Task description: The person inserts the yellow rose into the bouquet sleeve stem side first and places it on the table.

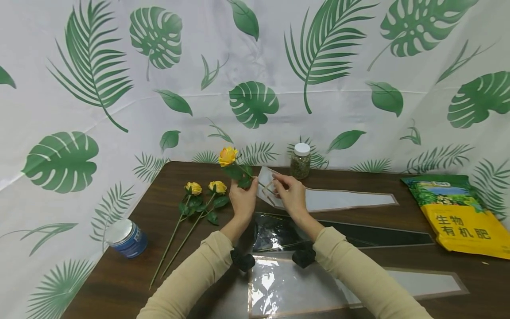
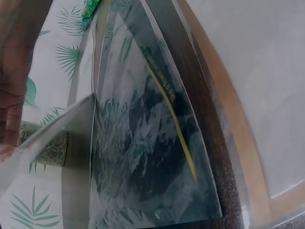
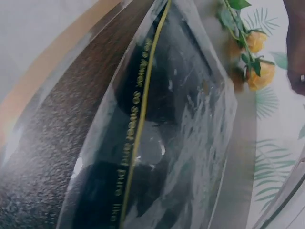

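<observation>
Head cam on my end: left hand (image 1: 243, 201) pinching yellow rose (image 1: 228, 157), right hand (image 1: 292, 195) pinching white sleeve (image 1: 346, 199), both near tabletop's (image 1: 159, 212) far edge. I'd hold sleeve mouth wide, feed stem slowly so leaves don't snag.

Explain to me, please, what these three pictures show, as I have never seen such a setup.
There is no machine: a person works barehanded. The big picture comes from a head camera; the other two, taken at the left and right wrists, look closely at the work. The left hand holds a yellow rose; the right hand holds a pale sleeve. Also on the table are two more roses, a black sleeve, another pale one, a jar, a blue can and a bag.
</observation>
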`<state>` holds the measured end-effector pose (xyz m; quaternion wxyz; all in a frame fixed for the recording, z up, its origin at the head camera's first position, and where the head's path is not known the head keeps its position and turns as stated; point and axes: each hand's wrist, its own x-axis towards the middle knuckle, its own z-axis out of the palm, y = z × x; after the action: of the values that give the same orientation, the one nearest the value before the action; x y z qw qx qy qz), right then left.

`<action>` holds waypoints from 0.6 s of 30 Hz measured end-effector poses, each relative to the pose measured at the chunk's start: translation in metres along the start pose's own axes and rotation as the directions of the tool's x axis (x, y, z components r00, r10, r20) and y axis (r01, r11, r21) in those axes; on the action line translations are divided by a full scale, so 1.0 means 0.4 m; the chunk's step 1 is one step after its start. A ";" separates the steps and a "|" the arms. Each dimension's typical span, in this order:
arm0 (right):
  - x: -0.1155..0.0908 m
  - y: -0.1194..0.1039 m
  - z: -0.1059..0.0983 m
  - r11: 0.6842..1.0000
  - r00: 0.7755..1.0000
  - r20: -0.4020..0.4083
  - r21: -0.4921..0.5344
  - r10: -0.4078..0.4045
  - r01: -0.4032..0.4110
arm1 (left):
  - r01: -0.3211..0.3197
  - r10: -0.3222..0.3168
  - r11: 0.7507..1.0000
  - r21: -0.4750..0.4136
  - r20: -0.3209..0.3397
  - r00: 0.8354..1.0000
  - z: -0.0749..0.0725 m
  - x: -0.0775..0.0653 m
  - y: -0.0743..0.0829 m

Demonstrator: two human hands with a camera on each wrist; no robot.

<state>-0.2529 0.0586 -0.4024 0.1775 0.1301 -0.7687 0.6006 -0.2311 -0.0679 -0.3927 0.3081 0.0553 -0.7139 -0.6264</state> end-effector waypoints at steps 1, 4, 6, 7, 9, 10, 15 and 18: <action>0.001 -0.001 0.001 1.000 1.000 0.002 -0.001 0.002 -0.002 | -0.003 0.003 0.999 0.033 -0.011 1.000 0.004 0.004 -0.017; 0.003 -0.004 0.003 1.000 1.000 0.009 -0.013 0.000 0.000 | -0.003 0.004 0.993 0.117 -0.012 1.000 0.006 0.005 -0.040; 0.004 -0.003 0.002 1.000 1.000 0.006 -0.018 -0.002 0.003 | 0.010 -0.012 0.990 0.142 0.014 1.000 0.003 0.002 -0.042; 0.004 -0.002 0.001 1.000 1.000 0.004 -0.021 0.000 0.000 | 0.018 -0.023 0.989 0.148 0.031 0.999 0.001 0.001 -0.041; 0.004 0.001 0.000 1.000 1.000 -0.005 -0.023 0.001 -0.001 | 0.051 -0.059 0.990 0.128 0.059 0.997 -0.003 -0.002 -0.039; 0.003 0.002 -0.001 1.000 1.000 -0.010 -0.024 0.002 -0.002 | 0.069 -0.077 0.991 0.118 0.064 0.995 -0.005 -0.004 -0.039; 0.001 0.003 -0.003 1.000 1.000 -0.013 -0.018 0.009 -0.009 | 0.174 -0.175 0.984 0.038 0.023 0.984 -0.012 -0.009 -0.039; -0.001 0.002 -0.003 1.000 1.000 -0.006 -0.019 0.011 -0.011 | 0.196 -0.196 0.980 0.017 -0.001 0.981 -0.014 -0.009 -0.038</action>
<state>-0.2528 0.0598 -0.4028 0.1776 0.1224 -0.7745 0.5947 -0.2302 -0.0742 -0.4079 0.2441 0.1276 -0.7105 -0.6475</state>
